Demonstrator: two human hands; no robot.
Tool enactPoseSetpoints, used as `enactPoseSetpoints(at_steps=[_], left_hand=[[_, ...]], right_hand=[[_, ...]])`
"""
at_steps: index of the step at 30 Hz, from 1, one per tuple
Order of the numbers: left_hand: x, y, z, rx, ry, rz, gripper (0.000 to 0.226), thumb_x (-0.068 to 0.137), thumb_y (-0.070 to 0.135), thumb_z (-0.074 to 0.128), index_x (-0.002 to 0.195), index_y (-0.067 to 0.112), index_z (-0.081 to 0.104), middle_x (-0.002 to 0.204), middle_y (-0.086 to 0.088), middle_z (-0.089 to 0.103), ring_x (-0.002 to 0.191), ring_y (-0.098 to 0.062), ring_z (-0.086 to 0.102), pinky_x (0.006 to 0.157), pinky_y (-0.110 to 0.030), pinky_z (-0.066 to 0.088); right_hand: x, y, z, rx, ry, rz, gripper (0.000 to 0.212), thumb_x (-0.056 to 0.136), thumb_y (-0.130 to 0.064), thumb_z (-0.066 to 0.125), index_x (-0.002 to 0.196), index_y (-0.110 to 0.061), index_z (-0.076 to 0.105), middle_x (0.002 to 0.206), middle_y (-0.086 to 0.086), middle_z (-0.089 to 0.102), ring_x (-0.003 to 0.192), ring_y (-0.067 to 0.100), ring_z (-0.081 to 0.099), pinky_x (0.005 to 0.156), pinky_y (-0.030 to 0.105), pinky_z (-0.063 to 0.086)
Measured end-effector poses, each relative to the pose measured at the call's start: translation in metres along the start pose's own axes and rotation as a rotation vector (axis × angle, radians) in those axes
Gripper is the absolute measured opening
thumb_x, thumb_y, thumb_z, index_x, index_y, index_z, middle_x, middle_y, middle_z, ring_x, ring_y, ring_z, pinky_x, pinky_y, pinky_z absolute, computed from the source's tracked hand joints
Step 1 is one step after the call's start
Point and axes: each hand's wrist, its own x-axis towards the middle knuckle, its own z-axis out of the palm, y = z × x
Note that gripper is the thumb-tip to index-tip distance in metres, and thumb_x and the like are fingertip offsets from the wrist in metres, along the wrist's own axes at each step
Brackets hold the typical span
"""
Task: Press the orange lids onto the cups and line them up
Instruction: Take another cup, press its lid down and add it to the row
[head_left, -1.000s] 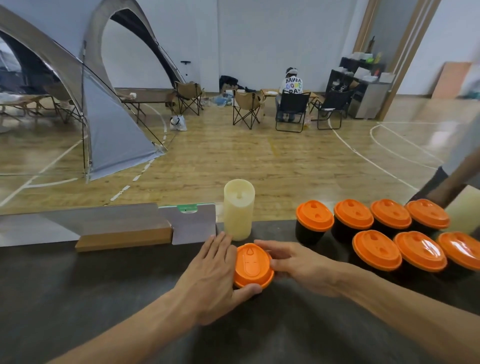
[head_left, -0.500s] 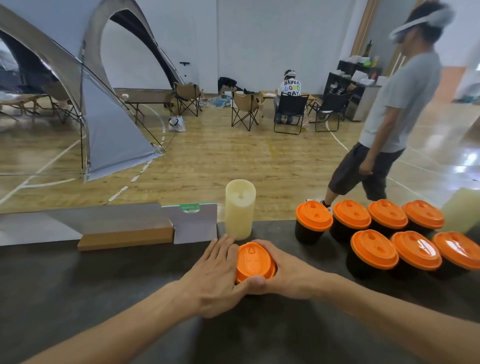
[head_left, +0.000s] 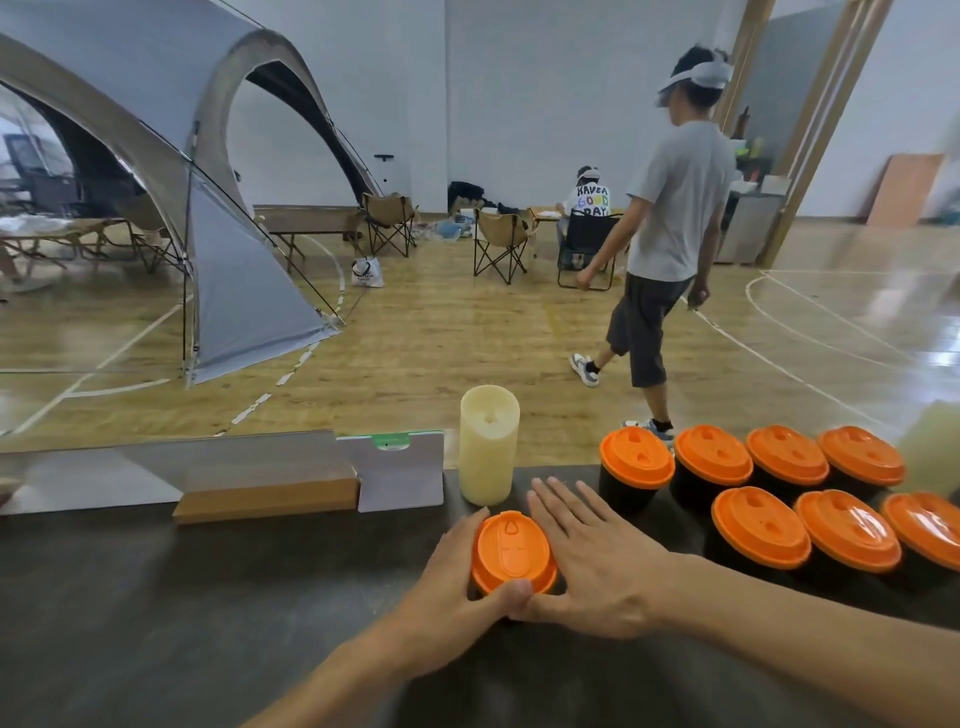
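Note:
A black cup with an orange lid (head_left: 511, 551) stands on the dark table (head_left: 156, 597), between my two hands. My left hand (head_left: 452, 577) wraps the cup's left side with its thumb on the lid's near rim. My right hand (head_left: 592, 561) lies against the cup's right side, fingers stretched out flat, thumb meeting the left thumb in front. The cup's body is hidden by my hands. Several other lidded black cups (head_left: 758, 525) stand in two rows at the right.
A cream pillar candle (head_left: 488, 447) stands just behind the held cup. A grey folded board (head_left: 400, 475) and a wooden block (head_left: 267, 501) sit at the table's far edge on the left. A person (head_left: 660, 249) walks across the floor beyond the table.
My right hand's fingers have straightened out flat beside the cup. The cup stays between both hands. The person behind the table has walked further left.

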Motion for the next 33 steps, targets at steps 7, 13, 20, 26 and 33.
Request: enactPoseSetpoints(at_steps=[7, 13, 20, 26, 33], left_hand=[[-0.005, -0.005, 0.007, -0.290, 0.030, 0.011, 0.100, 0.062, 0.080, 0.074, 0.140, 0.067, 0.012, 0.148, 0.031, 0.031, 0.137, -0.002, 0.036, 0.117, -0.041, 0.034], [-0.009, 0.005, 0.011, -0.535, 0.055, -0.059, 0.109, 0.057, 0.067, 0.084, 0.145, 0.058, 0.020, 0.146, 0.026, 0.035, 0.137, -0.007, 0.034, 0.120, -0.047, 0.025], [-0.007, 0.001, -0.008, -0.346, 0.108, 0.079, 0.041, 0.099, 0.028, 0.056, 0.136, 0.045, 0.048, 0.132, 0.028, 0.058, 0.125, 0.006, 0.049, 0.112, -0.028, 0.038], [0.022, 0.011, -0.049, 0.017, 0.010, 0.166, 0.016, 0.101, 0.029, 0.055, 0.103, 0.037, 0.068, 0.099, 0.021, 0.071, 0.095, 0.000, 0.067, 0.082, -0.023, 0.055], [0.060, 0.036, -0.070, 0.148, -0.150, 0.090, 0.034, 0.093, 0.043, 0.066, 0.068, 0.022, 0.055, 0.077, -0.003, 0.070, 0.078, -0.019, 0.070, 0.076, -0.038, 0.061]], right_hand=[[0.003, 0.002, -0.013, 0.011, -0.122, -0.024, 0.118, 0.080, -0.090, 0.029, 0.152, -0.015, -0.028, 0.160, 0.003, -0.032, 0.145, 0.017, -0.031, 0.118, 0.037, -0.018], [0.005, 0.003, -0.019, 0.000, -0.192, -0.043, 0.116, 0.084, -0.086, 0.033, 0.152, -0.016, -0.028, 0.161, 0.004, -0.031, 0.146, 0.017, -0.030, 0.121, 0.040, -0.014], [0.006, 0.005, -0.022, -0.028, -0.200, -0.060, 0.113, 0.085, -0.086, 0.033, 0.153, -0.017, -0.027, 0.162, 0.003, -0.028, 0.147, 0.017, -0.028, 0.121, 0.041, -0.013], [0.003, 0.005, -0.022, -0.067, -0.167, -0.069, 0.113, 0.085, -0.086, 0.032, 0.153, -0.017, -0.026, 0.161, 0.003, -0.030, 0.145, 0.017, -0.030, 0.121, 0.038, -0.013], [0.002, 0.003, -0.022, -0.073, -0.153, -0.064, 0.114, 0.085, -0.085, 0.032, 0.153, -0.015, -0.025, 0.161, 0.005, -0.029, 0.146, 0.018, -0.029, 0.119, 0.036, -0.015]])
